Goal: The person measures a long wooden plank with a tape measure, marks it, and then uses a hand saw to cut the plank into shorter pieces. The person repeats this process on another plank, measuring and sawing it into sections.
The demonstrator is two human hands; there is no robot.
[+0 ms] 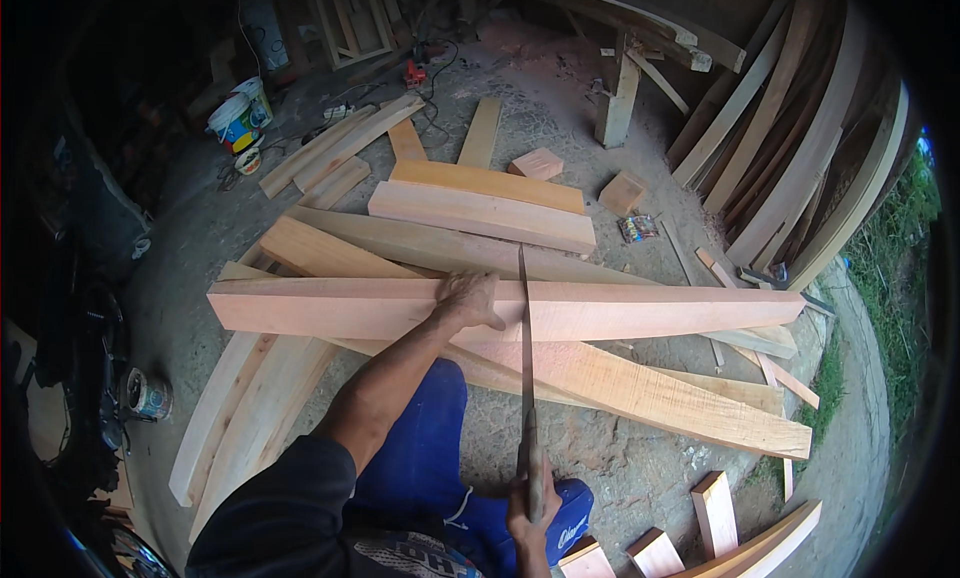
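Head view: pinkish beam (650, 315) lies crosswise in front of me, on top of other boards; my left hand (468, 300) clamps its upper edge, thumb on the near face, just left of the saw (527, 368); my right hand (530, 510) is wrapped round the saw handle, on the near side of the beam; blade crosses the beam, cut depth can't tell; two wood blocks (624, 192) and buckets (232, 115) sit beyond the beam; leaning planks (800, 138) beyond its right end.

The rough grey floor (640, 468) carries planks (265, 428), two wood blocks (537, 163) and a bucket (232, 118).
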